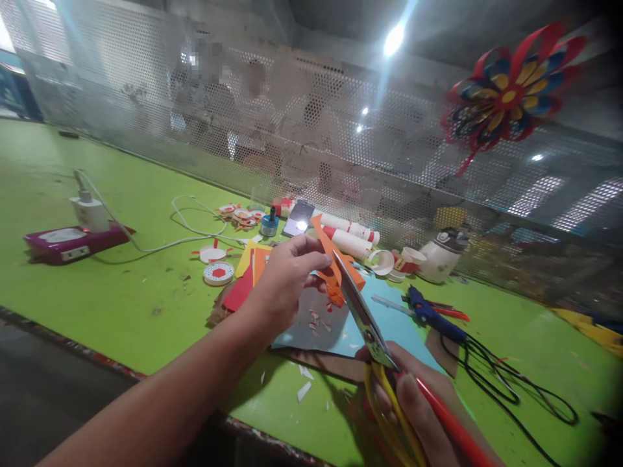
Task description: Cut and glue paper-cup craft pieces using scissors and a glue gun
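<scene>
My left hand (287, 275) is closed on a piece of orange paper (321, 237), pinching it between thumb and fingers above the light blue sheet (389, 292). In my right hand (423, 395) are scissors (363, 318) with yellow handles, their blades pointing up and meeting the orange paper; how far the blades are apart is hard to tell. A long red rod-like thing (445, 415) also lies in the right hand's grip. White scraps (304, 391) and small reddish-white bits (318, 319) lie below the hands.
A blue glue gun (431, 314) with a black cord sits right. Behind are paper rolls (348, 241), a phone (298, 217), a blue bottle (269, 224) and a white kettle-like container (440, 256). A purple power strip (78, 241) stands left. A paper flower (509, 97) hangs before the perforated screen.
</scene>
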The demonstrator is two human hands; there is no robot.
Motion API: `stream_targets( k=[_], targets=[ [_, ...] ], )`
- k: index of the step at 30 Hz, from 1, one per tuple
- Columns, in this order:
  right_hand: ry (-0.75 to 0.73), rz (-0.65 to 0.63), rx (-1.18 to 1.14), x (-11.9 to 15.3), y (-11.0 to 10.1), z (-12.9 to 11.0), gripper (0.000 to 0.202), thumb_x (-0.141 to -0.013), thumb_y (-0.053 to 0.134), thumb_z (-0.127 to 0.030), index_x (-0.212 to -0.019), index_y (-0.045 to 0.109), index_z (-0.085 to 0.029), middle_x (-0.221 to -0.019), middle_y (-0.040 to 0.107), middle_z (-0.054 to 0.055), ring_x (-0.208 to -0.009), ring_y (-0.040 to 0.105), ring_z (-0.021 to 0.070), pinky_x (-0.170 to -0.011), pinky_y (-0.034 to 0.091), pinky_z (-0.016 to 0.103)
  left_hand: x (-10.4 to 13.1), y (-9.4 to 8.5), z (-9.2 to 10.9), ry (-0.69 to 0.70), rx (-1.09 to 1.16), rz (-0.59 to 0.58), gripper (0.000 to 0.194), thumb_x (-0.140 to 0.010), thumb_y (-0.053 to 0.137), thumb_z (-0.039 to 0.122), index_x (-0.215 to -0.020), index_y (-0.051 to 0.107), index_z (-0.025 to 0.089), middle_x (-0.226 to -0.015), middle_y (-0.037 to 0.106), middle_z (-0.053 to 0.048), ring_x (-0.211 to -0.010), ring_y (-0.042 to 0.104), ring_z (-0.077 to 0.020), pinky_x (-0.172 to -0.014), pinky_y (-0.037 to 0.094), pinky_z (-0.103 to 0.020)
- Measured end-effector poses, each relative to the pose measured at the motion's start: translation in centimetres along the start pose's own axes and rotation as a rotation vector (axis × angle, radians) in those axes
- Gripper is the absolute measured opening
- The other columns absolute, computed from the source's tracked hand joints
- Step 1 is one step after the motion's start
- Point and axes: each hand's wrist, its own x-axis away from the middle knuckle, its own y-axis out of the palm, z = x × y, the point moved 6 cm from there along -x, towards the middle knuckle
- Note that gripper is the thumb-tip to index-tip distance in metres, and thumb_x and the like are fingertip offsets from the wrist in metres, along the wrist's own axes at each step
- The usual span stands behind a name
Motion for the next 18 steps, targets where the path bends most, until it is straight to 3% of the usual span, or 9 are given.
stream_targets(
  k=[9, 18],
  targets=[
    [0.023, -0.004, 0.001, -0.4, -0.2, 1.4, 0.052, -0.088, 0.036, -0.066, -0.096, 0.057, -0.019, -0.058, 0.045, -0.003, -0.052, 0.040, 0.0126, -0.048, 0.032, 0.024, -0.1, 0.4, 0.0, 0.005, -0.035, -0.079, 0.021, -0.066, 0.066, 0.011, -0.087, 0.061, 0.014, -0.076, 0.064, -0.002, -0.061, 0.056, -0.0112, -0.050, 0.041, -0.023],
    [-0.021, -0.038, -0.071, -0.3, 0.0, 0.8, 0.049, -0.091, 0.035, -0.061, -0.105, 0.059, -0.020, -0.069, 0.055, 0.002, -0.062, 0.054, 0.0174, -0.058, 0.048, 0.028, -0.2, 0.4, 0.0, 0.023, -0.018, -0.079, 0.024, -0.066, 0.069, 0.011, -0.089, 0.063, 0.012, -0.074, 0.066, -0.003, -0.063, 0.058, -0.0117, -0.057, 0.044, -0.024]
  ],
)
